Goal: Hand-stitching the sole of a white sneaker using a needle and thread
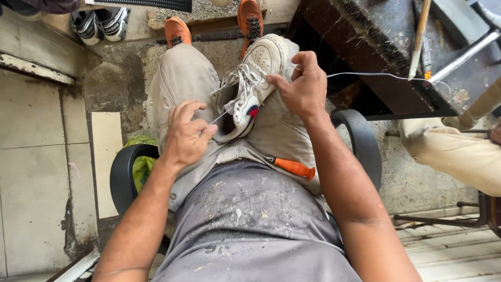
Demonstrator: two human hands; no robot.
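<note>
Right hand [302, 86] pinches white thread [365, 74] at the white shoe [250, 86] on the lap; left hand [187, 133] is closed on a needle [222, 116]. Stitching appears under way; next pull needs steady tension.

The sneaker [254, 78] on your lap is off-white, with a red and blue patch on its side and pale laces. The thread [365, 75] you pull is white. Your trousers [182, 83] are beige, your shirt [250, 224] grey and flecked with pale spots. The tool handle [294, 167] on your thigh is bright orange, like your shoes [177, 31]. The chair arms [122, 175] are black.
</note>
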